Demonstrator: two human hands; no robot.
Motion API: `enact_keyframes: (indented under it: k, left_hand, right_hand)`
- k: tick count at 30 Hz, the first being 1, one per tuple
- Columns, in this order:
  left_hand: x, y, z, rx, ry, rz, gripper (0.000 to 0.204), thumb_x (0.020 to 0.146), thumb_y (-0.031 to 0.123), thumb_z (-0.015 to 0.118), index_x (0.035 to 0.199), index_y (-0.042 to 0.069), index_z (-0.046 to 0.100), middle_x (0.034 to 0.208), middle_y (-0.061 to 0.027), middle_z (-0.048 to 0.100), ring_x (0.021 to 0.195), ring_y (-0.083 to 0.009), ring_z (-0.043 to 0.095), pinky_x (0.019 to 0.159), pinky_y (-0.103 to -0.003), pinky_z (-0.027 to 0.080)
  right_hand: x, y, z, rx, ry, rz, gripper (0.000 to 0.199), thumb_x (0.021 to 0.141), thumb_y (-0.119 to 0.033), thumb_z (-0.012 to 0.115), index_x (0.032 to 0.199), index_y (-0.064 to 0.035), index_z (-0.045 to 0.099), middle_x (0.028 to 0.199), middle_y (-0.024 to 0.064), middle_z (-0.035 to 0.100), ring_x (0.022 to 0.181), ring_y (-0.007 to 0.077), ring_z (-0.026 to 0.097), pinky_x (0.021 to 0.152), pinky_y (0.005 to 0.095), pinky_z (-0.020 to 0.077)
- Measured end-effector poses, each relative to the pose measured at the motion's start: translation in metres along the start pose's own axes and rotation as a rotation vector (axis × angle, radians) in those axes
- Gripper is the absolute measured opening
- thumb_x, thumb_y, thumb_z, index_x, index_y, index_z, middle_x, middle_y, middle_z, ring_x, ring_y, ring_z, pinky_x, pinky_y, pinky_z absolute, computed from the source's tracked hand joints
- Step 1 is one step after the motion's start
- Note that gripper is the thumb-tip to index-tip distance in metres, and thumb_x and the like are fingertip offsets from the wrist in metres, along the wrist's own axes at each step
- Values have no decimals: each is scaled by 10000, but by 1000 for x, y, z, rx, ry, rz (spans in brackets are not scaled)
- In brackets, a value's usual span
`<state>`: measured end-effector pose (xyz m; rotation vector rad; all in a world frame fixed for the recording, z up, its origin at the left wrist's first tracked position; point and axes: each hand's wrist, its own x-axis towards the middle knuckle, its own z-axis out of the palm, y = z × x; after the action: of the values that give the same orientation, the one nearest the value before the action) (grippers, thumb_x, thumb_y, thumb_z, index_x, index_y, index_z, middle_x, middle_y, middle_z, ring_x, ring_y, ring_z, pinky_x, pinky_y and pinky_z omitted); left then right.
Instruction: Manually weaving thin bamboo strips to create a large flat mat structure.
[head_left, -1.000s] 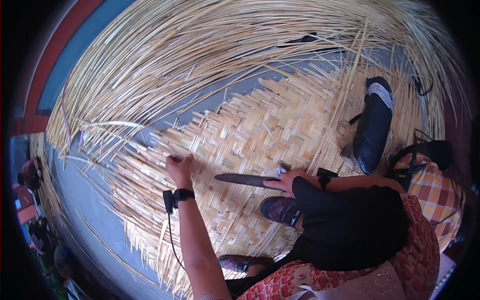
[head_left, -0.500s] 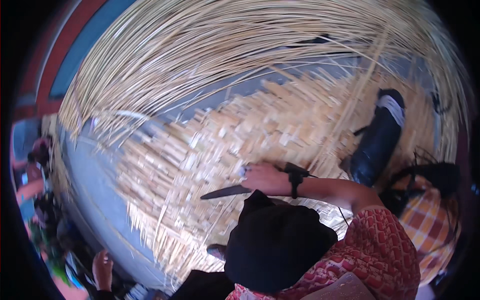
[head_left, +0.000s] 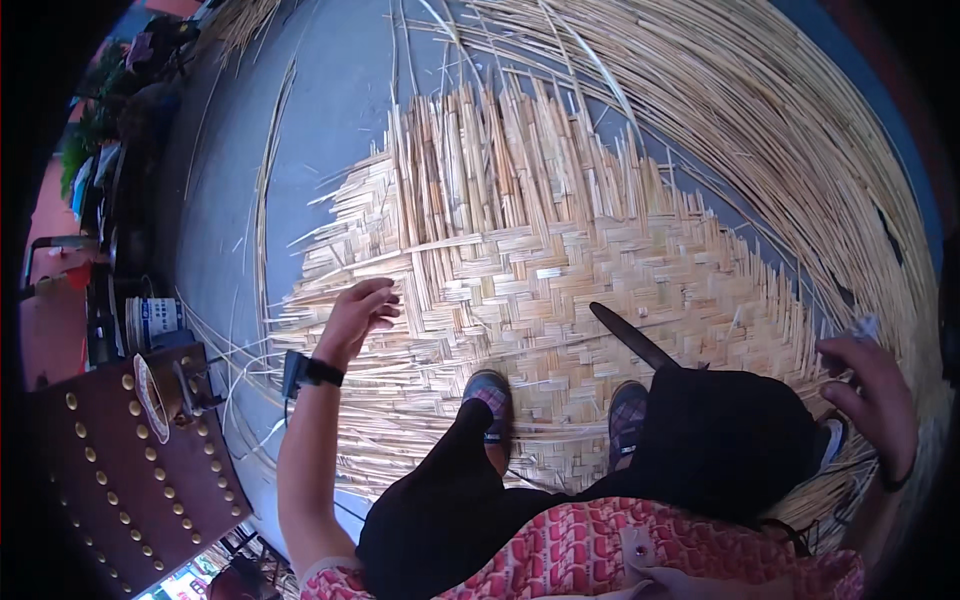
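A half-woven mat of flat, pale split-reed strips lies on the floor under my feet, with loose strip ends fanning out on its far side. Above its left part hovers my left hand, fingers loosely bent and apart, holding nothing. My right hand is raised at the far right, near the mat's edge, with thumb and fingers apart. Something whitish shows by its fingertips, too small to make out. A dark, long-bladed knife lies on the mat, its handle end hidden behind my trouser leg.
A big bundle of long reeds curves across the back right. Several loose reeds lie on the grey floor at the left. A brown studded piece of furniture stands at lower left. My checked shoes rest on the mat.
The view has swung round, so the mat appears turned. My right hand was low over the mat beside the knife and is now raised away, at right. My left hand now appears over the mat.
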<state>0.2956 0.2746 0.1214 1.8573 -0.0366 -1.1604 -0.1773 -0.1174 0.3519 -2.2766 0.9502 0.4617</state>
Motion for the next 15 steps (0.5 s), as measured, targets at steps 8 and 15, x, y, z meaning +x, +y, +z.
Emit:
enact_keyframes:
  k: [8, 15]
  left_hand:
    - [126, -48, 34, -1083, 72, 374, 282, 948, 129, 608, 1228, 99, 595, 1065, -58, 641, 772, -135, 619, 618, -218, 459]
    - [192, 10, -10, 515, 212, 616, 485, 825, 325, 798, 1036, -36, 553, 855, -124, 629, 802, -176, 628, 638, -288, 507]
  right_hand:
    - [30, -177, -41, -48, -215, -212, 361, 835, -67, 625, 1194, -42, 614, 873, 112, 648, 810, 229, 650, 757, 367, 508]
    - [224, -205, 174, -135, -198, -607, 333, 893, -149, 646, 1200, -48, 562, 1108, 165, 607, 1016, 361, 586, 880, 446, 476]
